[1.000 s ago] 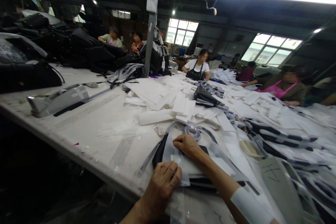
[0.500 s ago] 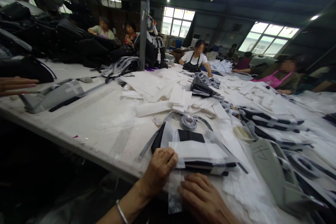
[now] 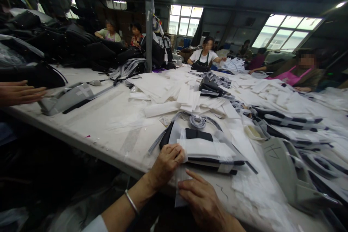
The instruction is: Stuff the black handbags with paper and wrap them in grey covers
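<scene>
A black bag [image 3: 199,135] lies near the table's front edge, with white padding sheet [image 3: 206,148] over it and translucent bands around it. My left hand [image 3: 170,159] is closed at the bag's left front corner, its fingertips pinching a translucent plastic strip [image 3: 181,177] there. The strip hangs down over the table edge. Just to the right and lower, my right hand [image 3: 201,195] has its fingers on the strip's hanging part, index finger stretched toward the bag. A coiled strap [image 3: 197,121] in wrapping rests behind the bag.
A grey tape dispenser [image 3: 280,174] stands at right, another grey dispenser [image 3: 69,98] at left near another person's hand [image 3: 21,93]. White sheets [image 3: 187,96] are heaped mid-table; wrapped black bags [image 3: 288,117] lie right. A post [image 3: 149,32] rises behind. Several co-workers sit beyond.
My right hand has moved slightly up and left along the strip, and its index finger now points toward the bag. My left hand stays at the bag's corner. The view has shifted slightly.
</scene>
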Tool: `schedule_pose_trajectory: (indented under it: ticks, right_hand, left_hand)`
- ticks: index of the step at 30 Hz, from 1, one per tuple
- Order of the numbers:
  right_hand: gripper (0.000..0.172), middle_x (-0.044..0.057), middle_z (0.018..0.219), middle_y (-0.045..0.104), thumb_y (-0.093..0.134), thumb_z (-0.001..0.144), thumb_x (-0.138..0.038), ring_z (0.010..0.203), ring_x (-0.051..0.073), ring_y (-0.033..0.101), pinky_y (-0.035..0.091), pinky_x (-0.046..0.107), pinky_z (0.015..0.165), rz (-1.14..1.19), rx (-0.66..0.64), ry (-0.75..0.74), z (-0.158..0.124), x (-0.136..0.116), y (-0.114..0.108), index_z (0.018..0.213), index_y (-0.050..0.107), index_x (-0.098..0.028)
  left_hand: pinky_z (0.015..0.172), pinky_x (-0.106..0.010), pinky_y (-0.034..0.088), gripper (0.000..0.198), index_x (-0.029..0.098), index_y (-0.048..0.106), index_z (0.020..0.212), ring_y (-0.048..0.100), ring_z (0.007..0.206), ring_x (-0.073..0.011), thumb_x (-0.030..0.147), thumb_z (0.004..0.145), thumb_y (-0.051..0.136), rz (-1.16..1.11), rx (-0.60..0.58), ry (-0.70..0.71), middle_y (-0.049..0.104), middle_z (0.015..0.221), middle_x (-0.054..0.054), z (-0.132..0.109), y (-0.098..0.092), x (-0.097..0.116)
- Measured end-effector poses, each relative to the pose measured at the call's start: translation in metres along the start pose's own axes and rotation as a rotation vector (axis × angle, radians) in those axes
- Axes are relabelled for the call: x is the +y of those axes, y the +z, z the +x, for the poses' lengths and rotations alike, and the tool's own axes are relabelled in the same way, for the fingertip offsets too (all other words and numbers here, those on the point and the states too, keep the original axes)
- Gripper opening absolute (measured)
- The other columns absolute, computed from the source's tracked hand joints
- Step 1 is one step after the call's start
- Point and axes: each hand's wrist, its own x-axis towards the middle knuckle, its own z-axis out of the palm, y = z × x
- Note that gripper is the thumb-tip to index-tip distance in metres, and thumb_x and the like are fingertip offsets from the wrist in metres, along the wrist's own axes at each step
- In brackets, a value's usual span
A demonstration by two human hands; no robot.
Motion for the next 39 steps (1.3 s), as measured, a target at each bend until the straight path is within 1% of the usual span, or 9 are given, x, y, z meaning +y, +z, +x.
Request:
schedule_pose_trajectory:
  ticks: [5, 9, 16, 20, 23, 27, 31, 35, 39]
  right_hand:
    - [0.029, 0.01, 0.098, 0.077, 0.045, 0.095, -0.011, 0.085, 0.019, 0.075, 0.061, 0.031, 0.086, 0.064, 0.0, 0.047, -0.016, -0.011, 0.01, 0.117, 0.063, -0.021]
    - [0.03, 0.009, 0.098, 0.077, 0.048, 0.094, -0.009, 0.087, 0.018, 0.075, 0.062, 0.026, 0.079, 0.097, -0.019, 0.08, -0.002, -0.012, -0.005, 0.117, 0.064, -0.022]
    - [0.042, 0.007, 0.103, 0.076, 0.047, 0.084, 0.0, 0.093, 0.018, 0.074, 0.062, 0.024, 0.079, 0.058, 0.019, 0.167, 0.033, 0.003, -0.033, 0.112, 0.067, -0.024]
    - [0.038, 0.006, 0.109, 0.076, 0.05, 0.088, -0.003, 0.102, 0.019, 0.072, 0.058, 0.033, 0.096, -0.019, 0.031, 0.18, 0.044, 0.02, -0.034, 0.114, 0.067, -0.025]
    - [0.037, 0.005, 0.11, 0.075, 0.047, 0.091, -0.005, 0.103, 0.018, 0.071, 0.052, 0.037, 0.104, -0.012, -0.056, 0.162, 0.053, 0.032, -0.034, 0.116, 0.064, -0.026]
    - [0.031, 0.006, 0.09, 0.075, 0.043, 0.091, -0.006, 0.08, 0.017, 0.072, 0.057, 0.03, 0.085, -0.088, -0.191, 0.2, 0.064, 0.047, -0.034, 0.106, 0.064, -0.022]
    - [0.022, 0.003, 0.069, 0.068, 0.044, 0.093, -0.012, 0.061, 0.018, 0.065, 0.047, 0.026, 0.058, -0.164, -0.358, 0.36, 0.069, 0.059, -0.033, 0.089, 0.064, -0.02]
    - [0.021, 0.001, 0.072, 0.071, 0.052, 0.096, -0.026, 0.066, 0.017, 0.066, 0.044, 0.025, 0.063, -0.058, -0.442, 0.614, 0.076, 0.07, -0.031, 0.083, 0.067, -0.022]
    - [0.018, -0.001, 0.072, 0.071, 0.064, 0.089, -0.026, 0.068, 0.017, 0.066, 0.043, 0.025, 0.063, 0.06, -0.446, 0.76, 0.084, 0.081, -0.027, 0.073, 0.07, -0.024]
  left_hand:
    - [0.107, -0.043, 0.043, 0.026, 0.013, 0.058, 0.121, 0.055, 0.125, -0.0236, 0.011, 0.102, 0.041, -0.021, 0.006, 0.01, 0.066, 0.115, -0.01, -0.001, 0.003, -0.003]
    - [0.105, -0.042, 0.045, 0.028, 0.014, 0.059, 0.122, 0.057, 0.121, -0.0233, 0.016, 0.103, 0.038, -0.037, 0.0, 0.009, 0.066, 0.118, -0.01, -0.001, 0.001, -0.002]
    - [0.097, -0.042, 0.05, 0.029, 0.019, 0.06, 0.123, 0.06, 0.116, -0.0237, 0.019, 0.104, 0.037, 0.0, 0.023, 0.062, 0.066, 0.115, -0.011, 0.0, -0.003, -0.003]
    - [0.098, -0.039, 0.049, 0.025, 0.014, 0.061, 0.112, 0.06, 0.116, -0.0221, 0.016, 0.104, 0.037, -0.009, 0.032, 0.073, 0.068, 0.112, -0.011, 0.0, -0.002, -0.005]
    - [0.103, -0.04, 0.046, 0.026, 0.013, 0.058, 0.119, 0.059, 0.12, -0.0209, 0.011, 0.1, 0.04, -0.052, -0.02, 0.038, 0.068, 0.117, -0.011, 0.0, -0.007, -0.001]
    - [0.106, -0.048, 0.044, 0.036, 0.012, 0.054, 0.126, 0.059, 0.122, -0.0257, 0.029, 0.095, 0.057, -0.172, -0.056, -0.154, 0.066, 0.123, -0.013, 0.004, -0.014, 0.011]
    - [0.101, -0.045, 0.047, 0.016, 0.015, 0.057, 0.109, 0.067, 0.106, -0.0221, 0.028, 0.101, 0.051, -0.145, 0.104, -0.268, 0.072, 0.106, -0.008, 0.012, -0.01, 0.022]
    - [0.098, -0.045, 0.049, 0.014, 0.016, 0.056, 0.096, 0.068, 0.093, -0.0202, 0.019, 0.101, 0.043, -0.108, 0.158, -0.343, 0.07, 0.092, -0.006, 0.022, -0.004, 0.025]
    - [0.094, -0.044, 0.053, 0.015, 0.019, 0.052, 0.087, 0.063, 0.074, -0.017, 0.013, 0.098, 0.043, -0.044, 0.151, -0.39, 0.063, 0.078, -0.002, 0.028, -0.002, 0.026]
